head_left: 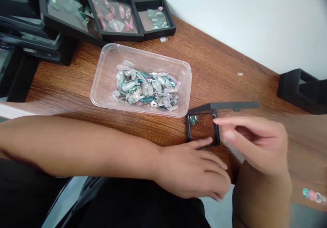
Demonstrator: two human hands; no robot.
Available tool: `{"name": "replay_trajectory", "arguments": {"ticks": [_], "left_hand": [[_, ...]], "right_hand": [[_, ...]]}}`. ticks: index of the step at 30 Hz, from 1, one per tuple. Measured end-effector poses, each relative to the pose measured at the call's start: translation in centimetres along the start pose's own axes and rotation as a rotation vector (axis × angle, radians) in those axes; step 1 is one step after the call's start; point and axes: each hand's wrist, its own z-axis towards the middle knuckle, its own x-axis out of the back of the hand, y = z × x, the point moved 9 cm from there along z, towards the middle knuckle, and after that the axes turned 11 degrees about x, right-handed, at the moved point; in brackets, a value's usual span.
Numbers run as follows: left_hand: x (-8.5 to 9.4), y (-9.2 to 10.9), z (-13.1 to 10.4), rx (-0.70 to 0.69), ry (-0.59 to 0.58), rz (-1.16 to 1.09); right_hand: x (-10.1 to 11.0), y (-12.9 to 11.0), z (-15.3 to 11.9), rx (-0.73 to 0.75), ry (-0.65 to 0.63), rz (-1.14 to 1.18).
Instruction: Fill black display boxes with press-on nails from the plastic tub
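Mostly, black frames crowd the far left, and a clear tub of nail tips stands just beside the small case, whose raised lid borders its far side. Bare tabletop opens beyond. The left hand, fingers loosely parted, touches the case's near edge; the right hand, thumb and index narrowly apart, meets its right edge; I cannot tell whether it holds anything.

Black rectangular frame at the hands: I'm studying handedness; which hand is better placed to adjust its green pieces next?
Right hand, probably: its fingertip reaches the right rim of the frame; the left hand overlaps the near edge.
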Motion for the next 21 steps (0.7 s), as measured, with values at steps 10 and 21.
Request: {"name": "replay_trajectory", "arguments": {"ticks": [10,21], "left_hand": [[3.6,-3.3,-0.3,0.217,0.373,-0.630],[3.6,-4.1,-0.2,0.350,0.362,-0.868]], "right_hand": [[-1.1,-2.6,0.0,0.238,-0.195,0.327],[-1.9,-3.7,0.5,0.324,-0.125,0.250]]}}
